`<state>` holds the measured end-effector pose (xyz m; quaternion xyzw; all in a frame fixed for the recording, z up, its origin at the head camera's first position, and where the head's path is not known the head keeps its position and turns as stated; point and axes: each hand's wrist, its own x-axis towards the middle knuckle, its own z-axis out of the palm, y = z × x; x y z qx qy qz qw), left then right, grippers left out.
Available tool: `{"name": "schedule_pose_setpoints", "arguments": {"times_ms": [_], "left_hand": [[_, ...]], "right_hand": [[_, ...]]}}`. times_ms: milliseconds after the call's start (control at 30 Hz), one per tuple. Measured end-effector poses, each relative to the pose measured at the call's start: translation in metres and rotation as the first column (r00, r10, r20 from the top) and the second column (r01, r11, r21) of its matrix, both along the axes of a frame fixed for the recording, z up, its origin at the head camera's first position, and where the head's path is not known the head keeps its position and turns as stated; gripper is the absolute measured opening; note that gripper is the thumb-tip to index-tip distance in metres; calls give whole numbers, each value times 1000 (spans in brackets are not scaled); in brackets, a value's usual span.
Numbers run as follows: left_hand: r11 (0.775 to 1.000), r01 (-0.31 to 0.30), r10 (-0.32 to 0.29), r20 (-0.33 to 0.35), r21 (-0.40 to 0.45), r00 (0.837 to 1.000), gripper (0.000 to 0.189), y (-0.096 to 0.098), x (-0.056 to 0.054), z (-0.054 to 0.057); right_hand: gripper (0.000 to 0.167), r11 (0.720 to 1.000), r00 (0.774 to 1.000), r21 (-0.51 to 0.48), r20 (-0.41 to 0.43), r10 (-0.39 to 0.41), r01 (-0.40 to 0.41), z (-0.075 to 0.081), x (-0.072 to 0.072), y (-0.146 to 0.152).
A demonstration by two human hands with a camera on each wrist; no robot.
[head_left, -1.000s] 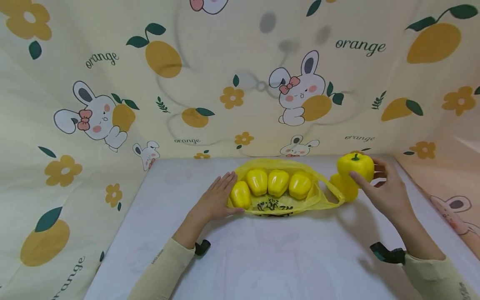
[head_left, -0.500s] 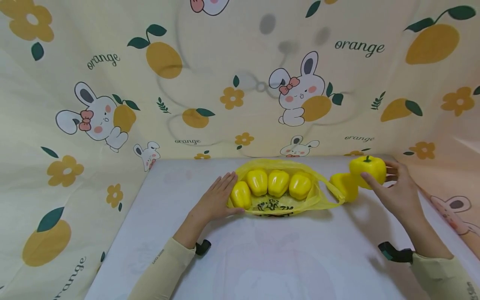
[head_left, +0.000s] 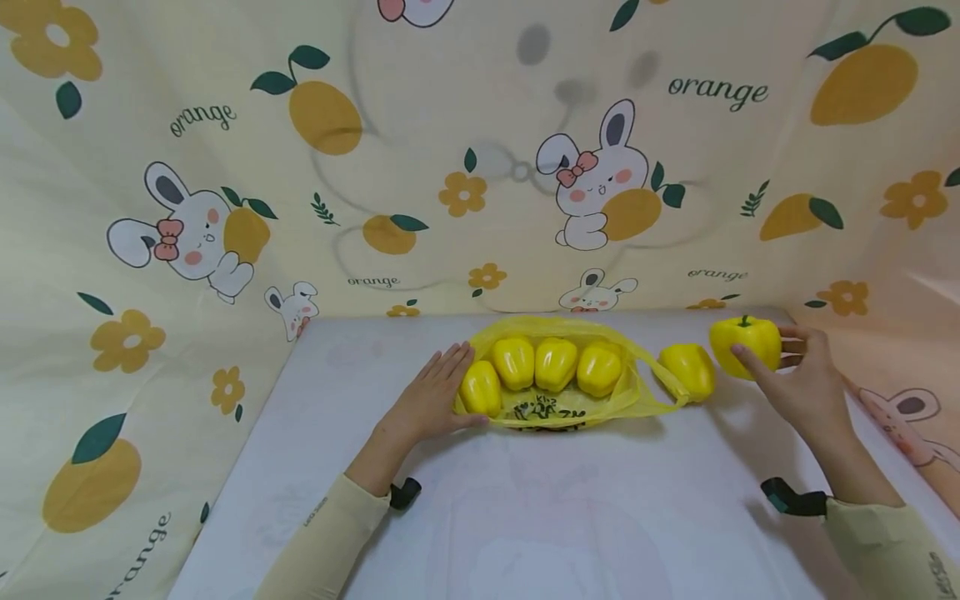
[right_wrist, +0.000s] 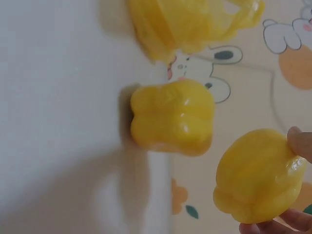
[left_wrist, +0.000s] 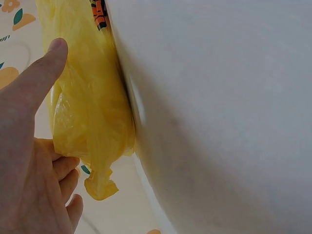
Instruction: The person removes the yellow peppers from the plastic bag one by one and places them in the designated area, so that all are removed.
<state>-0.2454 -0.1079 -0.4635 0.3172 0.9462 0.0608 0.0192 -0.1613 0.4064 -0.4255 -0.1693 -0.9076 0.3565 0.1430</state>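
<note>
A yellow plastic bag (head_left: 570, 415) with dark print lies on the table, its mouth spread toward me. Several yellow bell peppers (head_left: 556, 365) sit in a row inside it. My left hand (head_left: 431, 400) rests against the bag's left end, fingers straight and thumb along the lower edge; the left wrist view shows the bag's crumpled side (left_wrist: 92, 107) by the thumb. At the right, my right hand (head_left: 806, 379) grips another yellow bell pepper (head_left: 744, 346) between thumb and fingers, raised above the table in the right wrist view. One more yellow pepper (head_left: 690, 372) stands on the table beside the bag's handle.
The white table (head_left: 525, 517) stretches from me to a cream backdrop (head_left: 420, 167) printed with rabbits and oranges, which also rises at both sides. Black wrist cameras (head_left: 792, 498) are strapped at both sleeves.
My right hand has moved right with its pepper, away from the bag, so the pepper standing on the table now shows fully. The left hand and the bag have stayed put.
</note>
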Motion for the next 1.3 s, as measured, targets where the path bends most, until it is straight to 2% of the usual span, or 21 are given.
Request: {"name": "schedule_pose_setpoints", "arguments": {"times_ms": [600, 767, 1067, 1300], "left_hand": [[1000, -4, 4, 9, 7, 1000, 119, -1, -1, -2], [1000, -1, 1, 2, 15, 1000, 118, -1, -1, -3], [1000, -7, 7, 13, 11, 1000, 119, -1, -3, -3], [1000, -6, 6, 27, 14, 1000, 118, 1, -1, -2]], "right_hand": [[106, 999, 992, 43, 128, -19, 13, -14, -9, 20], [112, 997, 983, 72, 181, -31, 19, -18, -12, 23], [115, 996, 975, 92, 219, -35, 15, -26, -18, 25], [117, 993, 956, 116, 290, -35, 1, -26, -20, 26]]}}
